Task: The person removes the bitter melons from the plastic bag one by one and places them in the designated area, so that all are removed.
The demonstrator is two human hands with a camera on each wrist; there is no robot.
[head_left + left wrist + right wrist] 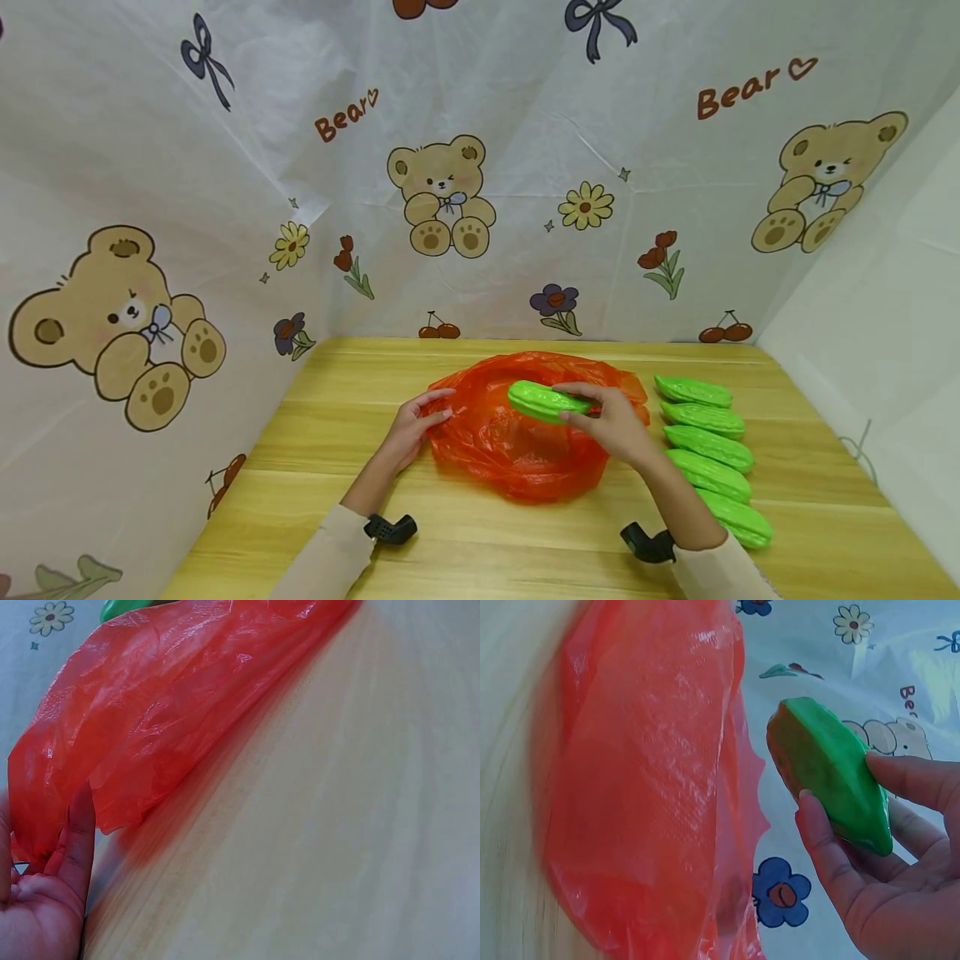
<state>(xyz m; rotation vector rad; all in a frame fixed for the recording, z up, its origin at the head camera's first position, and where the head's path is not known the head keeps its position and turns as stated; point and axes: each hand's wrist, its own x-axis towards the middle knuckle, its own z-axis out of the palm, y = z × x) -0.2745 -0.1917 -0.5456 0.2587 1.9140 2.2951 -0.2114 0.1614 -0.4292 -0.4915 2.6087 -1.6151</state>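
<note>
A red plastic bag (517,479) lies with its mouth spread wide on the wooden table. At the bag's left rim is my left hand (408,427), which holds the edge between thumb and fingers; the thin plastic covers part of the fingers in the left wrist view. Over the bag's mouth, my right hand (611,421) grips a green toy bitter melon (825,769) by one end, with the thumb on one side and fingers on the other. The melon is above the bag and apart from it in the right wrist view.
Several more green bitter melons (708,447) lie in a column on the table (465,550), right of the bag. The right forearm passes close to the nearest one. A white cloth (517,275) printed with bears hangs behind the table.
</note>
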